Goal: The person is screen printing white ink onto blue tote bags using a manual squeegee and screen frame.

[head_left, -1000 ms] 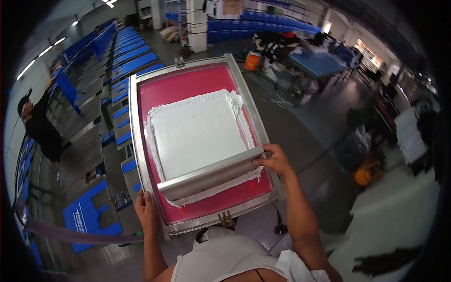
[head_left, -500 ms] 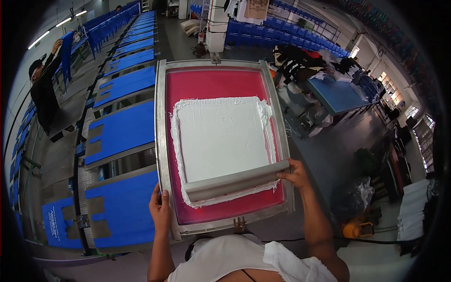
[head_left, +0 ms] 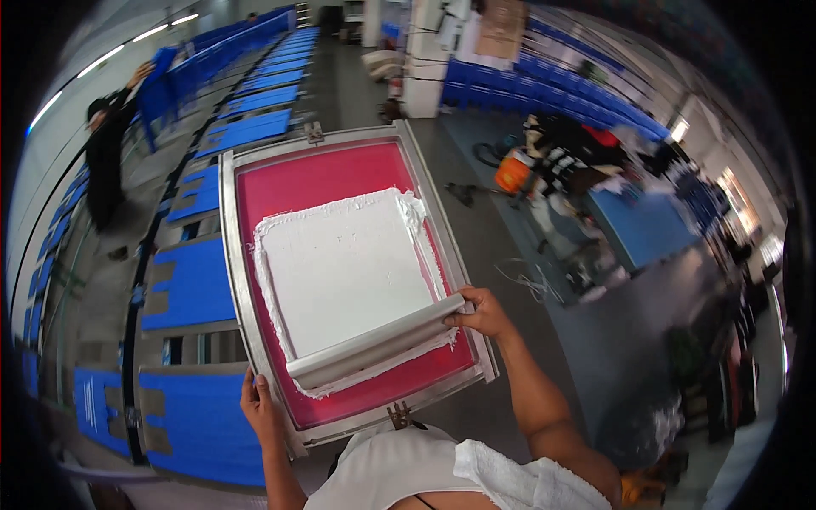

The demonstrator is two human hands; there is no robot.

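A screen printing frame (head_left: 235, 246), metal-edged with red mesh (head_left: 319, 176), is held in front of me, its far end leaning left. White ink (head_left: 340, 263) covers a large rectangle of the mesh, with thick ridges around its edges. Across the near end of the ink lies a grey metal squeegee (head_left: 374, 342). My left hand (head_left: 263, 412) is closed on the frame's left rail near its lower corner. My right hand (head_left: 483, 313) grips the squeegee's right end beside the right rail; some fingers are hidden, and whether they also hold the rail I cannot tell.
On my left runs a long row of blue panels (head_left: 191, 285) on print boards. A person in dark clothes (head_left: 106, 161) lifts a blue piece beyond it. To the right are a blue-topped table (head_left: 642, 223), heaped garments (head_left: 578, 149) and an orange container (head_left: 512, 172).
The screen frame has moved left and turned counterclockwise in view, carried with both hands. The surroundings have also shifted in view. The squeegee stays at the near end of the ink.
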